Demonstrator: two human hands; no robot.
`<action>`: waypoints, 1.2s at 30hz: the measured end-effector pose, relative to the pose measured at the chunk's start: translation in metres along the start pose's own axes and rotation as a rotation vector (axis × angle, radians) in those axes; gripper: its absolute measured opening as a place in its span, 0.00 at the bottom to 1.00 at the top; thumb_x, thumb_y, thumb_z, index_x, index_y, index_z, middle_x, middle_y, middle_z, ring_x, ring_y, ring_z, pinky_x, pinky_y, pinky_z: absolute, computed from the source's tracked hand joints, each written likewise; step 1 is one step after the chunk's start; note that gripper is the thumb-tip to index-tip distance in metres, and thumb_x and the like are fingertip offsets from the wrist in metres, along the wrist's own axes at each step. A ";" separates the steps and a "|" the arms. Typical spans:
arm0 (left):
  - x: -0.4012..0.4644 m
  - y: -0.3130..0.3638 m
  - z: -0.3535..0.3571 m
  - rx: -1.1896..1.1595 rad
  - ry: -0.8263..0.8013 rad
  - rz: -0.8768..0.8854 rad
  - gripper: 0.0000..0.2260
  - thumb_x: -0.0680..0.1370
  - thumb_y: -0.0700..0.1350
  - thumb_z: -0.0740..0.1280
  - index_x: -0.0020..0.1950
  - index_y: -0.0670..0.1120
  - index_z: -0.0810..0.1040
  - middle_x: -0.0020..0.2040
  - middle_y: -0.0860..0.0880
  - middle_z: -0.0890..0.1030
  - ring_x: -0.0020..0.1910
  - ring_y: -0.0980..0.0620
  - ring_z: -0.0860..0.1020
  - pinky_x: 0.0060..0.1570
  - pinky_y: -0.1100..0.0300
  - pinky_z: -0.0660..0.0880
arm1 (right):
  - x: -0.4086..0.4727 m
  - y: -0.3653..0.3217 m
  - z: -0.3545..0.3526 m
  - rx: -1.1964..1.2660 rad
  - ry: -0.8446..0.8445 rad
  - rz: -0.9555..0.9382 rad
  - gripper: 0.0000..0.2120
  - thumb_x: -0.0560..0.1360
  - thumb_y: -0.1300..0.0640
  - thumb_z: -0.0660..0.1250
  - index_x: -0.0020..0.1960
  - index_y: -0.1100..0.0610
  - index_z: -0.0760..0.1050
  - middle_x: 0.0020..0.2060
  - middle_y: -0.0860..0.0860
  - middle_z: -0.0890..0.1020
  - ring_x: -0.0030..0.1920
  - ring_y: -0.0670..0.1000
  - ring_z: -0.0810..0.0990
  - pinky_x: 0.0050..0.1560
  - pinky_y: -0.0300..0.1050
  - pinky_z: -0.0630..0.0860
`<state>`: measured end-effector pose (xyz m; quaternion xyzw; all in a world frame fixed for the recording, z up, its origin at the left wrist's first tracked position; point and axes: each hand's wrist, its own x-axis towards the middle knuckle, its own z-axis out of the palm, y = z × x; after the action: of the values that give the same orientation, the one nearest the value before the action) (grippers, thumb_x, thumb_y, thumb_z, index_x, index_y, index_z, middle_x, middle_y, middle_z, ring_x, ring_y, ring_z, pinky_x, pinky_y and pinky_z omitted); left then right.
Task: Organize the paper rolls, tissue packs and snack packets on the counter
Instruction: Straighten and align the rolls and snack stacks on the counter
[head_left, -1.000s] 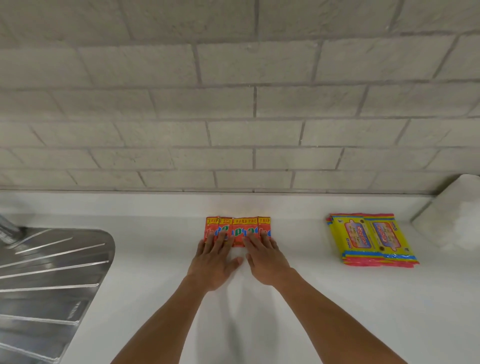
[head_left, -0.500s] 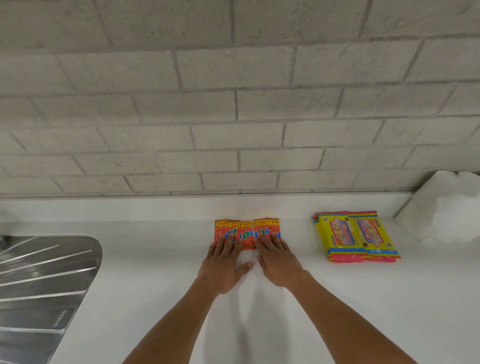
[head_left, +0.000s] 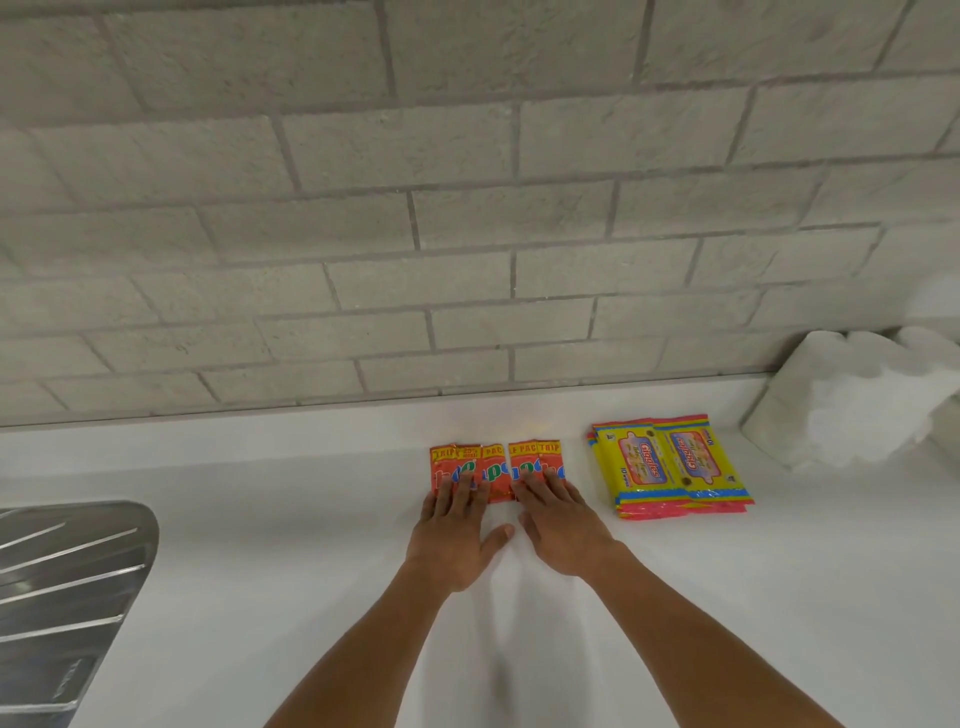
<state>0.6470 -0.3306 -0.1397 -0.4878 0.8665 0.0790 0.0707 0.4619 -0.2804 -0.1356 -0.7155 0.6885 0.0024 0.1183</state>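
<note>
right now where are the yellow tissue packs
In the head view the yellow tissue packs lie flat on the counter right of centre, between the red snack packets and the white paper rolls.

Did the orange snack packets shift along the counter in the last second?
Yes. The orange snack packets, pressed under the left hand and right hand, slid right: closer to the yellow tissue packs, farther from the sink drainer.

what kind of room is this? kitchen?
Most likely a home kitchen. A white counter runs along a grey brick-pattern wall, with a ribbed steel sink drainboard at its left end. Snack packets, tissue packs and paper rolls lie on it.
</note>
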 end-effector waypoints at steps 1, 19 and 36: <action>0.001 0.000 0.000 -0.003 0.006 0.001 0.37 0.78 0.71 0.42 0.82 0.53 0.42 0.82 0.49 0.42 0.81 0.44 0.41 0.79 0.46 0.44 | 0.001 0.000 0.000 0.000 0.001 -0.002 0.26 0.85 0.48 0.48 0.81 0.51 0.48 0.81 0.49 0.50 0.80 0.57 0.43 0.79 0.53 0.45; -0.018 -0.045 0.004 -0.023 0.089 -0.064 0.46 0.66 0.74 0.22 0.81 0.56 0.39 0.82 0.50 0.43 0.81 0.45 0.42 0.78 0.48 0.44 | 0.023 -0.052 0.004 -0.015 -0.012 -0.051 0.28 0.85 0.47 0.49 0.81 0.53 0.47 0.81 0.51 0.48 0.80 0.60 0.43 0.79 0.57 0.45; -0.016 -0.059 0.001 -0.020 0.074 -0.040 0.47 0.65 0.75 0.22 0.81 0.55 0.38 0.82 0.50 0.44 0.81 0.45 0.42 0.79 0.48 0.44 | 0.028 -0.057 0.002 0.012 -0.003 -0.051 0.27 0.85 0.48 0.50 0.81 0.52 0.48 0.81 0.50 0.49 0.80 0.59 0.43 0.79 0.56 0.46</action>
<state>0.7057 -0.3467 -0.1414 -0.5084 0.8577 0.0682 0.0351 0.5204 -0.3062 -0.1331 -0.7320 0.6700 -0.0040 0.1237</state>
